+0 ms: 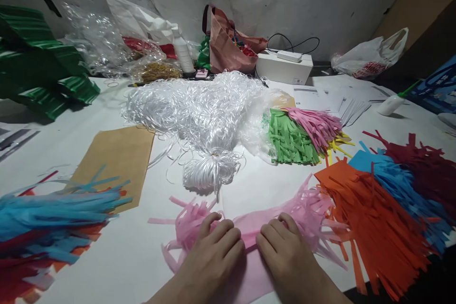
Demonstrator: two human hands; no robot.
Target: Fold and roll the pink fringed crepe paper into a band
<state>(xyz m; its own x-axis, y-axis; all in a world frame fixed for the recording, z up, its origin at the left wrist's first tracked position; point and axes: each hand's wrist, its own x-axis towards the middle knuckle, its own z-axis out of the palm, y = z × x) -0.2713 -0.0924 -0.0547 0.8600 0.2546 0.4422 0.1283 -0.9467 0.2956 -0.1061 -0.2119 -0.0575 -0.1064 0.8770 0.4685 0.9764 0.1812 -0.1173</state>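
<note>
A pink fringed tissue paper piece lies across the near edge of the white table. My left hand presses on its left part, fingers curled down onto the paper. Beside it, my right hand presses the middle part the same way. The two hands almost touch. Pink fringe spreads out at both ends. Just beyond the hands lies a tied bundle of white ribbon string.
Orange, blue and dark red fringed sheets lie at the right. Blue and red fringes pile at the left over a brown envelope. Green and pink tassels, a white box, bags and a glue bottle stand behind.
</note>
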